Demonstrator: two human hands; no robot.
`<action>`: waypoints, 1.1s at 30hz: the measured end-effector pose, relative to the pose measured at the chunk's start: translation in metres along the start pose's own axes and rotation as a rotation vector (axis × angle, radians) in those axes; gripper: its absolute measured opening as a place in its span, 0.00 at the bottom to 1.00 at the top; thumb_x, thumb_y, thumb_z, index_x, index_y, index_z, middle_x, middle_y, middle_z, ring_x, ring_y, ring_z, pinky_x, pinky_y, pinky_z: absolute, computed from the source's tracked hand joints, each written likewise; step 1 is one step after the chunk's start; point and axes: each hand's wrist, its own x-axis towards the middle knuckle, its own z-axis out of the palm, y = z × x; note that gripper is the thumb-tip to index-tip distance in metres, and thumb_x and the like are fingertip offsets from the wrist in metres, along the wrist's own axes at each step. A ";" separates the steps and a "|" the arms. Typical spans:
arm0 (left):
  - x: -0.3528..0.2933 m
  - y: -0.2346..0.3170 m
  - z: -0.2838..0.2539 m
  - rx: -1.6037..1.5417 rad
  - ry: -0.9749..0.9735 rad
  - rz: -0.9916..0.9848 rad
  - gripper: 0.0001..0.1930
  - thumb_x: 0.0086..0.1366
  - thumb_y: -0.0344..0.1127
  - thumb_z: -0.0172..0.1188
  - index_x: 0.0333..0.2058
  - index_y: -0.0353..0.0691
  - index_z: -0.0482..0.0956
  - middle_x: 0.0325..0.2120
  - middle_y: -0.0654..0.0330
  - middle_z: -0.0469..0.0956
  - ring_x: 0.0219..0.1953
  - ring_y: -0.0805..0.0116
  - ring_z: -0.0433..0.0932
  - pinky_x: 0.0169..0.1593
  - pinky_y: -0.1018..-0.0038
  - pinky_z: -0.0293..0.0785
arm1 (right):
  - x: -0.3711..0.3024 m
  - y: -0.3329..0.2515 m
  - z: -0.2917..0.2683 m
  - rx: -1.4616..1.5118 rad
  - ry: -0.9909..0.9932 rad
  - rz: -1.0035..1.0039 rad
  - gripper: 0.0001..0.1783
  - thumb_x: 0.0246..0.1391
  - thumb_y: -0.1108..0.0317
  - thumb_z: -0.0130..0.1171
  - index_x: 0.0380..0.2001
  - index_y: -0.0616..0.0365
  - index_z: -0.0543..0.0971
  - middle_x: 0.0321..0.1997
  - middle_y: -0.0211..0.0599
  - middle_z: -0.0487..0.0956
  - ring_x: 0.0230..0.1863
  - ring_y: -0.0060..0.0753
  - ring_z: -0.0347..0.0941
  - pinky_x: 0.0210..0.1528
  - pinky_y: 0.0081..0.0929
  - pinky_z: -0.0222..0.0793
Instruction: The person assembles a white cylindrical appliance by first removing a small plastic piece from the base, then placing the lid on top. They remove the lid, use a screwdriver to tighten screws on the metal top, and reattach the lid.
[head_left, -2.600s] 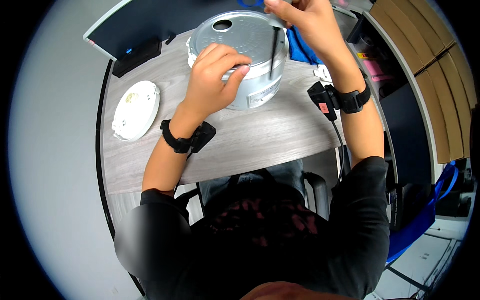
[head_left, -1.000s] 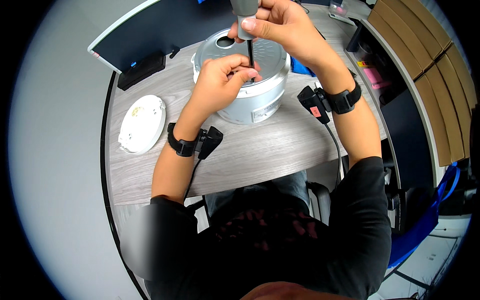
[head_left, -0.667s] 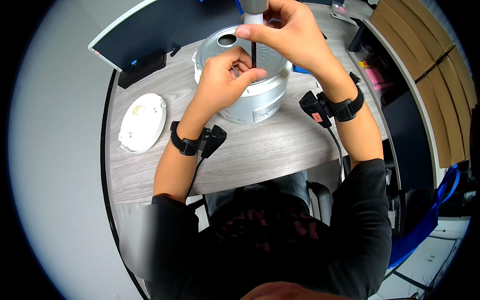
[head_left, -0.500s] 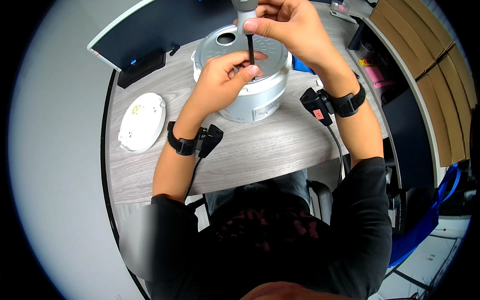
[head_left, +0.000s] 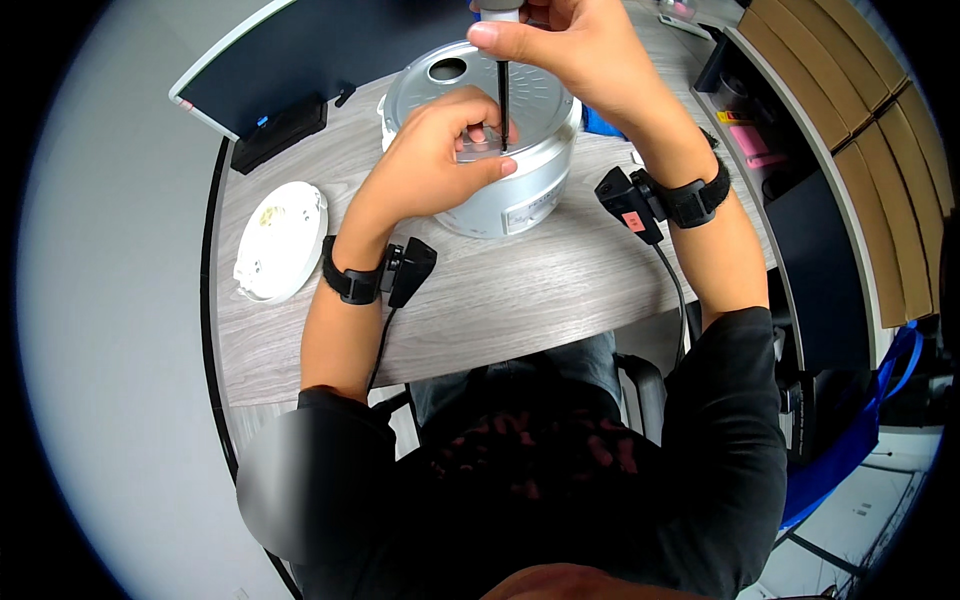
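A round silver appliance, like a rice cooker [head_left: 470,212], stands on the desk with a ribbed metal top that has an oval hole. My right hand [head_left: 560,38] is closed around the grey handle of a screwdriver [head_left: 503,100], cut off by the upper edge of the view. Its black shaft points straight down, and the tip meets the cooker's top near the front rim. Beside the tip, my left hand [head_left: 440,150] grips that rim, fingers curled over the top and thumb on the outer side. Whether a screw sits under the tip is hidden.
A white round cover [head_left: 283,240] lies on the desk [head_left: 480,300] at the left. Behind it stands a monitor [head_left: 290,70] on a black base. Something blue [head_left: 602,124] sits right of the cooker. A shelf with cardboard boxes [head_left: 850,90] borders the right side.
My left thumb has moved off the screwdriver shaft, down and outward onto the rim. My right hand and the screwdriver have risen slightly in view, and the whole scene has shifted a little.
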 end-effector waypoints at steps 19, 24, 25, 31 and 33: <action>0.006 0.003 -0.001 0.093 -0.124 -0.114 0.08 0.54 0.27 0.62 0.33 0.35 0.76 0.27 0.64 0.68 0.30 0.73 0.65 0.36 0.75 0.65 | -0.001 -0.002 0.005 0.170 0.015 -0.099 0.18 0.52 0.76 0.68 0.46 0.64 0.76 0.36 0.27 0.79 0.36 0.14 0.74 0.38 0.16 0.73; 0.006 0.004 0.000 0.093 -0.124 -0.166 0.08 0.54 0.26 0.62 0.33 0.35 0.76 0.27 0.64 0.68 0.30 0.73 0.64 0.36 0.75 0.64 | 0.001 0.004 0.004 0.064 0.029 -0.054 0.19 0.53 0.76 0.67 0.48 0.64 0.75 0.37 0.29 0.79 0.35 0.16 0.75 0.38 0.16 0.74; 0.006 0.003 0.000 0.091 -0.124 -0.172 0.08 0.54 0.26 0.62 0.33 0.35 0.75 0.27 0.64 0.68 0.30 0.73 0.64 0.36 0.75 0.64 | 0.002 0.002 0.002 -0.015 0.010 -0.030 0.19 0.54 0.76 0.66 0.48 0.64 0.75 0.37 0.29 0.79 0.36 0.16 0.75 0.39 0.17 0.74; 0.007 0.000 0.001 0.077 -0.104 -0.132 0.08 0.53 0.25 0.62 0.33 0.35 0.75 0.27 0.64 0.69 0.31 0.72 0.65 0.36 0.75 0.64 | 0.003 0.001 -0.004 0.321 -0.018 -0.027 0.18 0.54 0.74 0.66 0.48 0.63 0.75 0.40 0.28 0.78 0.39 0.15 0.72 0.42 0.18 0.72; 0.007 0.000 0.003 0.076 -0.098 -0.138 0.08 0.53 0.25 0.62 0.33 0.34 0.75 0.27 0.63 0.69 0.31 0.72 0.65 0.36 0.74 0.65 | 0.005 0.009 -0.003 0.251 -0.001 -0.016 0.18 0.54 0.74 0.66 0.48 0.63 0.74 0.39 0.27 0.77 0.37 0.15 0.72 0.41 0.18 0.72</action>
